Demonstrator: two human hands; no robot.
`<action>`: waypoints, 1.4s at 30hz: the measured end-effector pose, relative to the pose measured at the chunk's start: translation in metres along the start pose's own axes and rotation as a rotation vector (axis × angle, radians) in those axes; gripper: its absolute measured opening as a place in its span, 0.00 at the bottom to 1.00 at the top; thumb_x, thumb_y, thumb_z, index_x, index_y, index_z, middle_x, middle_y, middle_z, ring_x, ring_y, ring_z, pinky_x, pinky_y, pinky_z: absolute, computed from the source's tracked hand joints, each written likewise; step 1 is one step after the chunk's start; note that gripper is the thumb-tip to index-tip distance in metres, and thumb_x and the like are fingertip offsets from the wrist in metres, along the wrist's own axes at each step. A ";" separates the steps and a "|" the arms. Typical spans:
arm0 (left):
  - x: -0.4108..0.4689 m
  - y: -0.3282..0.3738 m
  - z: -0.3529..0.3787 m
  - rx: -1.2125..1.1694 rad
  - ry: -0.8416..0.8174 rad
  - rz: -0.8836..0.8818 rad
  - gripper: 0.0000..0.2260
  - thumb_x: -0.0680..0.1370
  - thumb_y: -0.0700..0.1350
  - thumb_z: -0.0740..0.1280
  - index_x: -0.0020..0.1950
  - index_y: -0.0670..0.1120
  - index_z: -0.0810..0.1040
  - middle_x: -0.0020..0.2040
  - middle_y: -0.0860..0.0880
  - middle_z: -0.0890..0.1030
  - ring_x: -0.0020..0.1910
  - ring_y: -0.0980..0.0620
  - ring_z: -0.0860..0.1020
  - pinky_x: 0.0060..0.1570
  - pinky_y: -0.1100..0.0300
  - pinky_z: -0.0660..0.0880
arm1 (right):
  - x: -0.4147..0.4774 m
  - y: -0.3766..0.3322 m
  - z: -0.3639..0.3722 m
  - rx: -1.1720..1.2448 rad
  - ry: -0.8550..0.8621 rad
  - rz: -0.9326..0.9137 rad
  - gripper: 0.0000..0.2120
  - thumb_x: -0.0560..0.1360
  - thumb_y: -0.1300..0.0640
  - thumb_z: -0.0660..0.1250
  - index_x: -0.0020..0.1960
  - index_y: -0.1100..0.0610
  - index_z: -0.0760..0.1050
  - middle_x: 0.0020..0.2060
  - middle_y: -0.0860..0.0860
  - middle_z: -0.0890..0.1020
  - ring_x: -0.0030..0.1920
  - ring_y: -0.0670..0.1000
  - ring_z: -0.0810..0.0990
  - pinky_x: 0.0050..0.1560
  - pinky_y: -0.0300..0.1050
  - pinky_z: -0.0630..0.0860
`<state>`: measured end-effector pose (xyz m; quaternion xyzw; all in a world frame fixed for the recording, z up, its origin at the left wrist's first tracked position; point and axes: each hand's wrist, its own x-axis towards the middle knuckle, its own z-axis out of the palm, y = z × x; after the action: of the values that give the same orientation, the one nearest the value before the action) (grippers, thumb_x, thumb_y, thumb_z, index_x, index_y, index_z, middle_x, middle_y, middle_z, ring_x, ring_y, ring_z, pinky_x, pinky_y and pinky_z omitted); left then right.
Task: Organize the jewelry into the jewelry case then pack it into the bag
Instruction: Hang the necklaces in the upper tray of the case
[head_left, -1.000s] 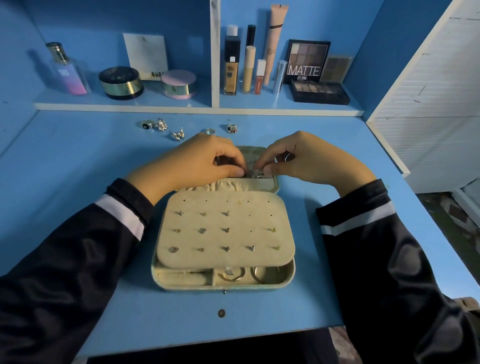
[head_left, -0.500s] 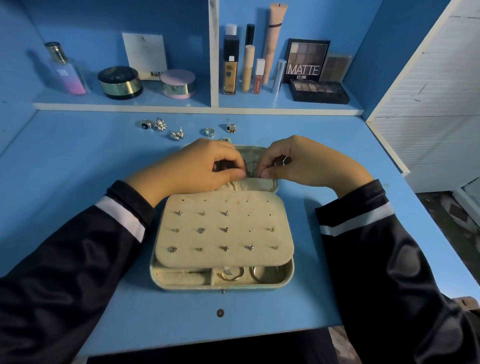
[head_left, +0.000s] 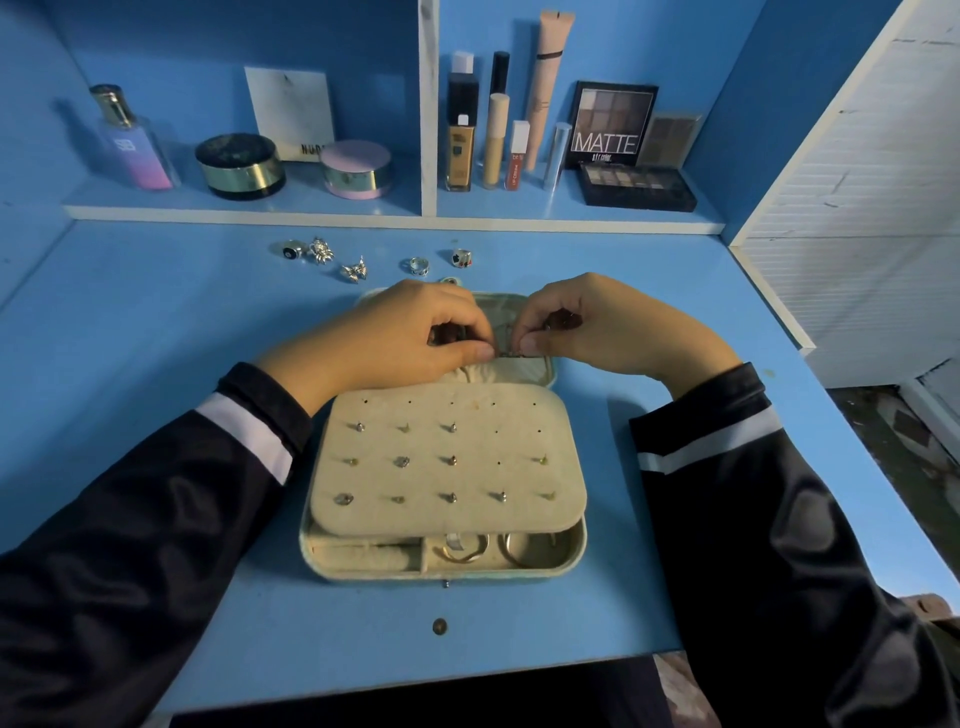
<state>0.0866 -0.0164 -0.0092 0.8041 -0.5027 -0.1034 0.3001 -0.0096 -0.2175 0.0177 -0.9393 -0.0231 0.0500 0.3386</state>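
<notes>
Jewelry case (head_left: 519, 571) is lying open in the middle of the tabletop (head_left: 156, 338), its lid tipped away from the person; its stud panel (head_left: 447, 467) is covering the lower tray, holding earrings pinned in rows, and hoops (head_left: 462, 548) are sitting in the front compartment beneath. Loose rings (head_left: 415, 266) are waiting in a line behind the case, toward the left, not yet packed. Left hand (head_left: 400, 332) is reaching over the lid, its grip pinched together on a small metal piece (head_left: 511, 353); right hand (head_left: 608, 327) is meeting it, grip clamped on the same piece, probably to steady it while fastening it into the lid pocket; what the piece is, I cannot tell.
</notes>
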 end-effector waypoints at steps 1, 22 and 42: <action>0.000 0.000 0.000 -0.016 0.015 0.009 0.08 0.75 0.57 0.69 0.47 0.55 0.83 0.46 0.55 0.80 0.48 0.55 0.79 0.54 0.46 0.75 | 0.001 0.000 0.001 0.007 0.011 -0.002 0.05 0.75 0.61 0.71 0.44 0.51 0.82 0.32 0.38 0.79 0.32 0.38 0.73 0.36 0.27 0.68; -0.003 -0.002 -0.001 -0.008 0.062 0.061 0.02 0.76 0.47 0.72 0.46 0.50 0.83 0.45 0.53 0.79 0.45 0.53 0.78 0.50 0.51 0.75 | -0.001 0.002 0.002 -0.001 0.003 0.007 0.06 0.76 0.62 0.69 0.44 0.53 0.82 0.40 0.46 0.82 0.34 0.40 0.73 0.39 0.30 0.69; -0.012 0.000 -0.018 -0.120 -0.047 -0.058 0.05 0.75 0.46 0.73 0.46 0.56 0.83 0.43 0.58 0.82 0.43 0.59 0.79 0.48 0.60 0.77 | -0.003 -0.001 0.001 -0.006 -0.044 0.031 0.06 0.75 0.62 0.68 0.45 0.54 0.82 0.41 0.44 0.79 0.34 0.39 0.73 0.40 0.33 0.70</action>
<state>0.0895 0.0007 0.0037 0.7962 -0.4790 -0.1610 0.3327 -0.0129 -0.2167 0.0178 -0.9392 -0.0163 0.0758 0.3346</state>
